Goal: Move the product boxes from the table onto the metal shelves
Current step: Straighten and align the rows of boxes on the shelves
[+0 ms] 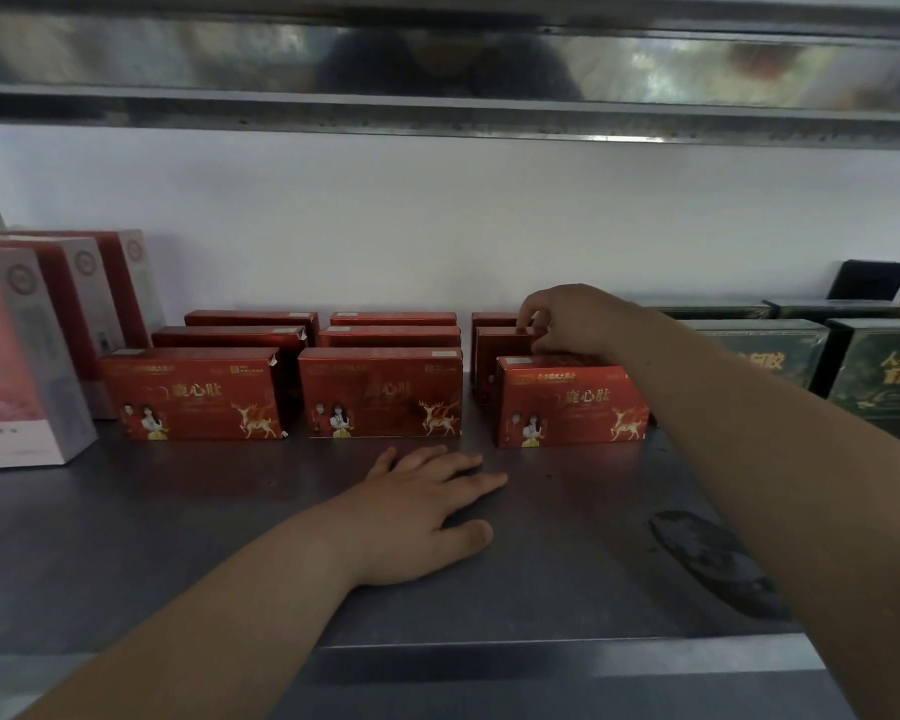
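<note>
Several red product boxes with a gold deer stand upright in three rows on the metal shelf (178, 537). The left row's front box (193, 394) and the middle row's front box (380, 392) face me. My right hand (567, 319) reaches over the right row's front box (567, 402), its fingertips pinching the top edge of the red box behind it (500, 350). My left hand (427, 511) lies flat on the shelf in front of the middle row, fingers spread, holding nothing.
Tall pink-and-white boxes (17, 366) stand at the left end of the shelf. Dark green boxes (879, 366) fill the right end. The upper shelf's metal edge (437, 70) hangs low overhead. A dark smudge (713, 558) marks the shelf at the right front.
</note>
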Motion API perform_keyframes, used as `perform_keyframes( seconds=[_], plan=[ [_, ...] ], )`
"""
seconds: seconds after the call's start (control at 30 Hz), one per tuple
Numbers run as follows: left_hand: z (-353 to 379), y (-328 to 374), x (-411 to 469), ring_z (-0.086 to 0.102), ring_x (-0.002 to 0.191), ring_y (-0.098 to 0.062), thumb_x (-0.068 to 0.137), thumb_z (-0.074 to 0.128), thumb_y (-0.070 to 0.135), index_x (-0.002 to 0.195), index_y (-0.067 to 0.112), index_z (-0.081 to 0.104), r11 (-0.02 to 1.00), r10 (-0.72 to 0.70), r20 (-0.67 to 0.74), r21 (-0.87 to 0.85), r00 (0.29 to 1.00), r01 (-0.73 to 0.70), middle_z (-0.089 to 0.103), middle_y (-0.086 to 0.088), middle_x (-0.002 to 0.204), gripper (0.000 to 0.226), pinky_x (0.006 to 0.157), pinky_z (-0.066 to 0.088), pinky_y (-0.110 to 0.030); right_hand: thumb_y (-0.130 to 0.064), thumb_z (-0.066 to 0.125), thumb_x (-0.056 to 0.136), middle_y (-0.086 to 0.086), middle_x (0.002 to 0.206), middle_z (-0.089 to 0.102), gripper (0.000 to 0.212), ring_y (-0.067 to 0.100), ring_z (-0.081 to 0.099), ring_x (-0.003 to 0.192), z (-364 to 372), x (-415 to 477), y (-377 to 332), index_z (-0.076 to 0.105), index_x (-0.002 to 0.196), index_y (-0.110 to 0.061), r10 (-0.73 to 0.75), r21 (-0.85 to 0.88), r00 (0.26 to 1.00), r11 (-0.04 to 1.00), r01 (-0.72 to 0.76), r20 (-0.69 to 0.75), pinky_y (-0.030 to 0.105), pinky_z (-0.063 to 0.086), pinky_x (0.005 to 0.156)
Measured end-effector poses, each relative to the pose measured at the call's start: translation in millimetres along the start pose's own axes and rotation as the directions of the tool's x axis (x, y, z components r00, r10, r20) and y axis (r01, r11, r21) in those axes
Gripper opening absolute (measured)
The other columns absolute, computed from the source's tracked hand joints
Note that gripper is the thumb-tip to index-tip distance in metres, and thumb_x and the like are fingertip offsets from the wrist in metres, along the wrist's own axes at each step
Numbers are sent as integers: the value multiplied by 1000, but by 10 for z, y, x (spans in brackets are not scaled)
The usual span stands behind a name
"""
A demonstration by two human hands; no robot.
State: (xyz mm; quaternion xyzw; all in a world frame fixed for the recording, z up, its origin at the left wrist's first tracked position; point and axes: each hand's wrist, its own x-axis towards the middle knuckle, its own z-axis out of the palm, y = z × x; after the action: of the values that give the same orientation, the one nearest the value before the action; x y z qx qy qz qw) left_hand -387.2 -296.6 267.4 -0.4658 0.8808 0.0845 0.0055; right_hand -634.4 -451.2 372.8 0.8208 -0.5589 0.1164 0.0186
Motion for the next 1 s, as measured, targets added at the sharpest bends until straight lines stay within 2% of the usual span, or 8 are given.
perform_keyframes(
  seconds=[0.27,0.43,0.57,0.63,0.7,0.8,0.9,1.0],
  plan=[
    [-11,-1,7,-6,150,-7,99,29,65,151,58,5,1000,1,-1,-8,1000,-1,2,23,164,58,121,-5,-52,-22,76,86,-3,119,67,31,15,59,101,-10,-7,-2,68,115,-27,11,41,1000,999,-11,12,29,43,78],
    [-23,-4,10,-7,150,-7,98,30,66,151,58,6,1000,0,5,-12,1000,0,2,23,164,58,121,-6,-51,-36,71,92,-3,129,63,32,17,60,111,-51,-114,-79,66,122,-27,25,124,999,992,-21,-31,31,47,85],
    [-26,5,4,-7,150,-7,98,29,65,151,57,6,1000,0,18,-11,1000,0,1,22,164,59,121,-7,-51,-45,66,94,-10,111,69,26,8,61,103,-47,-401,-202,70,112,-26,-43,218,986,973,77,-160,18,44,78],
    [-25,6,5,-8,150,-7,98,29,65,151,57,5,1000,1,17,-9,1000,0,1,22,164,59,121,-7,-52,-50,65,93,-13,104,71,27,5,63,102,-27,-573,-248,72,107,-28,-95,254,976,956,144,-194,24,48,86],
    [-24,4,9,-8,151,-8,98,28,66,151,57,4,1000,2,16,-4,1000,-2,0,22,164,59,121,-7,-52,-56,62,93,-12,99,70,30,6,62,98,40,-698,-224,72,104,-30,-163,166,961,965,202,-225,31,50,88],
    [-21,11,5,-9,151,-7,98,28,66,152,57,5,1000,-8,24,-1,1000,8,0,22,164,59,121,-7,-52,-64,57,83,-12,101,65,41,9,60,97,199,-808,-134,67,109,-35,-187,49,956,978,203,-224,39,51,89],
    [-22,25,5,-9,151,-6,99,28,65,152,56,6,1000,-12,27,3,1000,12,-1,22,164,59,121,-6,-53,-52,65,75,-9,114,63,51,12,58,108,330,-855,-70,59,124,-36,-172,18,960,983,180,-221,39,50,94],
    [-36,34,4,-10,151,-7,99,28,65,152,56,5,1000,-10,34,10,999,10,-2,22,164,59,121,-6,-53,-41,70,77,1,124,62,58,22,59,115,444,-839,-61,58,133,-29,-160,-53,946,987,151,-282,39,50,96]
  ],
)
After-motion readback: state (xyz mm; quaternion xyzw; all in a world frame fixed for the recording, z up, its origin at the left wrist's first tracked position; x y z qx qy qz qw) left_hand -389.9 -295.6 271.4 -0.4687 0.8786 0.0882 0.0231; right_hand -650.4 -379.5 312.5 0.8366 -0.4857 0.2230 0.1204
